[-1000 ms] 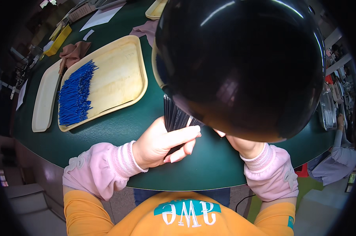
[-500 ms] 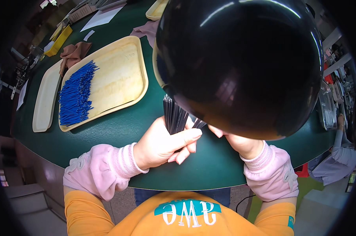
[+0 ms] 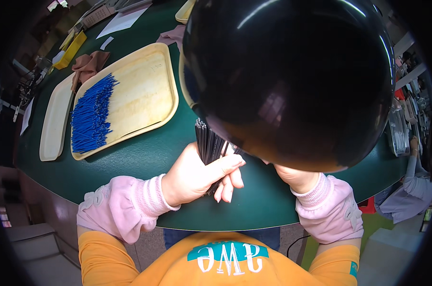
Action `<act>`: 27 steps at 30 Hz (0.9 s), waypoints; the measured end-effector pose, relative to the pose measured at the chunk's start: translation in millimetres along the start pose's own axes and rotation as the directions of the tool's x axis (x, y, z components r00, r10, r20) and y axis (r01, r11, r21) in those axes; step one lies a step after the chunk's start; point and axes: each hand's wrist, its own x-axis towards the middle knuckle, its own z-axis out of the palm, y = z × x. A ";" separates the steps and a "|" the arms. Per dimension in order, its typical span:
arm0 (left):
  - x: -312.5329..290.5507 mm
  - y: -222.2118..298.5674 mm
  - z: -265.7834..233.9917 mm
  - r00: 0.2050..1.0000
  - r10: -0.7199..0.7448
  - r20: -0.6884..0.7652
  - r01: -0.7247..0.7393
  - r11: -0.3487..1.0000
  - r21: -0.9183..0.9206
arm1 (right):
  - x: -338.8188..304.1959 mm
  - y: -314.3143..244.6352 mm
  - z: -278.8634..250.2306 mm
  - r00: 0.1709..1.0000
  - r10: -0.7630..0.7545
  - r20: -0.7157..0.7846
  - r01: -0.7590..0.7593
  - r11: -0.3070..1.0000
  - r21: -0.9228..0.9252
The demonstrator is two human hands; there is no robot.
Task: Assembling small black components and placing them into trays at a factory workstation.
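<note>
My left hand (image 3: 189,176) is closed round a bundle of thin black wires (image 3: 206,143), held over the dark green table. The wires stand up out of the fist, their pale tips fanned at the top. My thumb lies across the bundle, and a few dark ends show below the fingers. Opposite it, my right hand (image 3: 297,178) reaches under a large glossy black dome (image 3: 292,86) that looks like a lamp shade. The dome hides its fingers, so I cannot tell what they hold. Both wrists wear pink cuffed sleeves.
A cream tray (image 3: 146,90) to the left carries a pile of short blue wires (image 3: 92,117). Beside it lie a narrower pale tray (image 3: 55,124) and a brown cloth (image 3: 88,66). Farther back is a yellow bin (image 3: 70,50). A co-worker's arm (image 3: 413,162) shows at the far right.
The black wires have shifted in my left hand, and their tips are more spread. My left fingers have loosened a little. My right hand has slipped further under the dome.
</note>
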 end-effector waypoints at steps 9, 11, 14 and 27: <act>1.7 -0.4 -8.0 0.982 -0.061 0.178 0.103 0.967 -0.234 | -0.3 3.7 5.4 0.940 0.262 0.219 -0.326 0.881 0.344; 0.6 1.2 -6.4 0.964 -0.091 0.249 0.170 0.933 -0.317 | -1.7 12.2 6.0 0.941 0.216 0.260 -0.306 0.869 0.388; 2.7 0.7 -4.6 0.992 -0.043 0.122 0.059 0.990 -0.126 | -5.6 11.3 9.4 0.947 0.270 0.172 -0.320 0.820 0.475; 0.1 3.5 3.0 0.999 0.025 -0.022 -0.024 0.999 0.042 | -16.3 25.4 3.5 0.953 0.303 0.029 -0.284 0.849 0.445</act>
